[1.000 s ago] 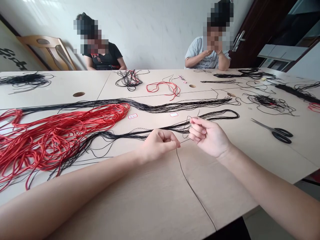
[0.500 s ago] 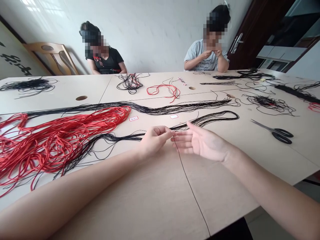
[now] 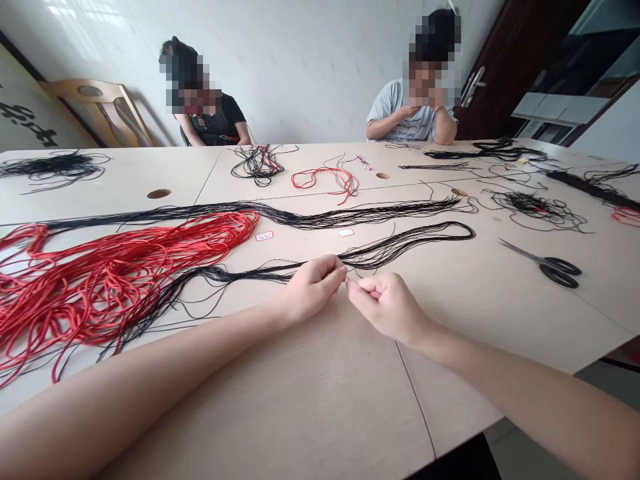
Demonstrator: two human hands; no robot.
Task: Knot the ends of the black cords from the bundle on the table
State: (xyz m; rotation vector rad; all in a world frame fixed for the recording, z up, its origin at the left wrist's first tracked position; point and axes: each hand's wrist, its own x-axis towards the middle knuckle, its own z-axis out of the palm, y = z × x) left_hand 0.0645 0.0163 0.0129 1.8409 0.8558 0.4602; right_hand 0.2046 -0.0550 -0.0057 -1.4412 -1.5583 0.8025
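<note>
Head view: I am working from afar over a pale table, both bare hands meeting near its middle. My left hand is curling its fingers in, thumb and forefinger pinching a thin black cord. My right hand is coming up just beside it, thumb and forefinger pressing together, seemingly on the same cord; the exact grip is too small for me to make out. From under the right hand the cord is running down across the table toward the near edge.

Just behind my hands a black cord bundle is stretching sideways, its right end looping back. To the left, a heap of red cords is spreading; a longer black bundle is lying farther back. Two small labels are resting between the bundles. Black-handled scissors are lying well to the right, blades apart from any cord. Across the table, two people are sitting.
</note>
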